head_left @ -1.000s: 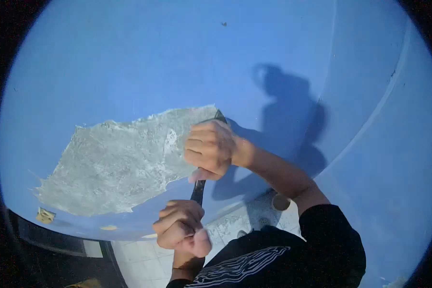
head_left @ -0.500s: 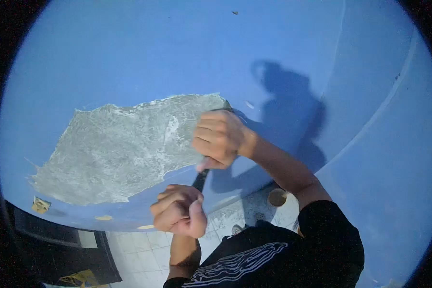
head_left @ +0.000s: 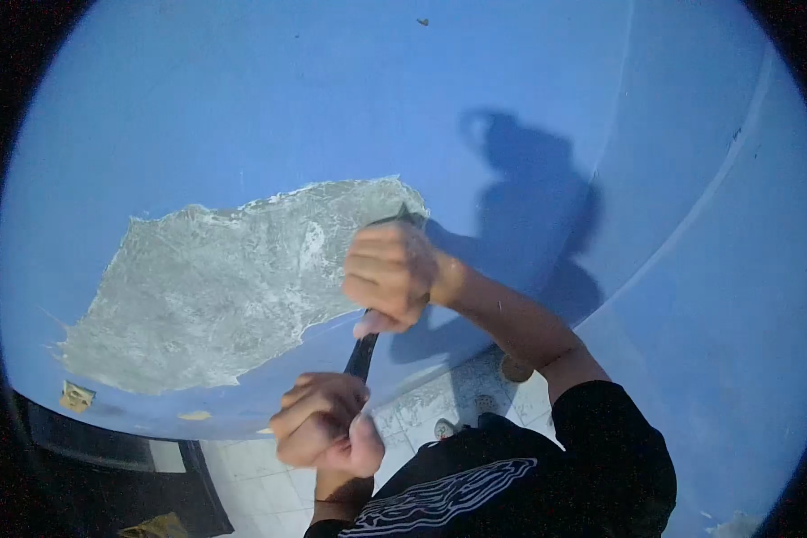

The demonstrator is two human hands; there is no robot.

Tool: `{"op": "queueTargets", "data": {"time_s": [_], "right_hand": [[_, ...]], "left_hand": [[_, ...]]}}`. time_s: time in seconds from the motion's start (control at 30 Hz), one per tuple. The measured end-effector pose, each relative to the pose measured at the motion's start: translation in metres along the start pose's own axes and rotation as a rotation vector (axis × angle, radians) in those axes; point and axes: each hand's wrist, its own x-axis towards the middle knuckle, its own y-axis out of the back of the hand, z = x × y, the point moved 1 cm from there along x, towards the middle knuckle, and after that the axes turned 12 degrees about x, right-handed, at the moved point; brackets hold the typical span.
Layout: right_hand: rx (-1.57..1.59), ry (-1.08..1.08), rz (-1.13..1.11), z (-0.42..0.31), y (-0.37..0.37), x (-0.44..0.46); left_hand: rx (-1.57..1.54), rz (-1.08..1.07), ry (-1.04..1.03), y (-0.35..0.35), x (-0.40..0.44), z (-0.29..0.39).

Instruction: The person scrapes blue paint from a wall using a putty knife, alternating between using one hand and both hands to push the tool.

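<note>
Both my hands grip one long dark scraper, held steeply upward in front of the blue wall. My left hand is closed round its lower end. Higher up, my right hand wraps the shaft close to the wall, knuckles facing me. The dark tip shows just above my right hand, at the upper right corner of a bare grey patch. Ragged paint edges surround that patch. My fingers hide much of the tool, so its exact shape cannot be made out.
Blue painted wall fills most of the view, with a shadow on it at right. A round container stands on the white tiled floor. Dark furniture stands at lower left. A small chipped spot marks the wall.
Both hands and the scraper have shifted slightly left and down in view. The scraper's tip now shows above my right hand. My grip is the same.
</note>
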Motion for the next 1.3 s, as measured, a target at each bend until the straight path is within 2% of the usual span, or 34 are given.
{"op": "queueTargets", "data": {"time_s": [0.2, 0.23, 0.33, 0.37, 0.4, 0.47, 0.5, 0.53, 0.6, 0.63, 0.67, 0.73, 0.87, 0.93, 1.07, 1.13, 1.27, 1.3], "right_hand": [[-0.046, -0.015, -0.005, 0.001, 0.002, -0.007], [-0.045, -0.017, -0.008, 0.002, 0.003, -0.006], [-0.022, 0.017, 0.000, 0.003, 0.001, -0.007], [-0.025, 0.016, -0.010, 0.005, 0.004, -0.011], [-0.032, 0.014, -0.019, 0.007, 0.007, -0.011], [-0.034, -0.017, -0.046, 0.003, 0.001, -0.009], [-0.055, -0.030, -0.077, 0.003, 0.001, -0.008], [-0.058, -0.026, -0.083, 0.005, 0.003, -0.008], [-0.042, 0.012, -0.003, 0.009, 0.004, -0.008], [-0.093, -0.078, -0.112, 0.005, 0.018, -0.013], [-0.077, -0.061, -0.128, 0.003, 0.029, -0.020], [-0.198, -0.149, -0.146, -0.002, 0.041, -0.039], [-0.039, -0.132, -0.088, -0.014, 0.029, -0.030], [-0.023, -0.111, -0.096, -0.014, 0.017, -0.018], [-0.013, -0.044, -0.118, -0.005, -0.001, 0.009], [0.014, -0.022, -0.126, 0.001, 0.001, 0.011], [-0.030, -0.023, -0.157, 0.008, 0.012, 0.006], [-0.053, -0.015, -0.197, 0.010, 0.013, 0.007]], "left_hand": [[-0.086, -0.021, -0.015, -0.008, -0.003, -0.011], [-0.090, 0.052, 0.058, 0.000, -0.008, -0.006], [-0.066, 0.069, 0.136, -0.014, -0.009, -0.010], [-0.203, 0.015, 0.096, -0.011, -0.013, -0.016], [-0.202, 0.016, 0.095, -0.011, -0.011, -0.017], [-0.054, 0.077, 0.127, -0.010, -0.014, -0.014], [-0.126, 0.149, 0.125, -0.003, -0.015, -0.017], [-0.131, 0.155, 0.122, -0.006, -0.015, -0.018], [0.061, 0.122, 0.166, -0.010, -0.015, -0.019], [-0.216, 0.081, 0.161, -0.016, -0.016, -0.030], [0.146, -0.003, 0.016, -0.027, -0.012, -0.040], [0.002, -0.064, 0.010, -0.043, -0.018, -0.045], [-0.148, -0.016, -0.006, -0.034, -0.015, -0.016], [-0.266, 0.065, 0.094, -0.018, -0.022, -0.015], [-0.187, 0.127, 0.160, -0.003, -0.017, -0.004], [-0.161, 0.256, 0.209, -0.002, -0.014, -0.002], [-0.206, 0.238, 0.283, -0.015, -0.012, -0.014], [-0.038, 0.126, 0.085, -0.015, -0.011, -0.017]]}}
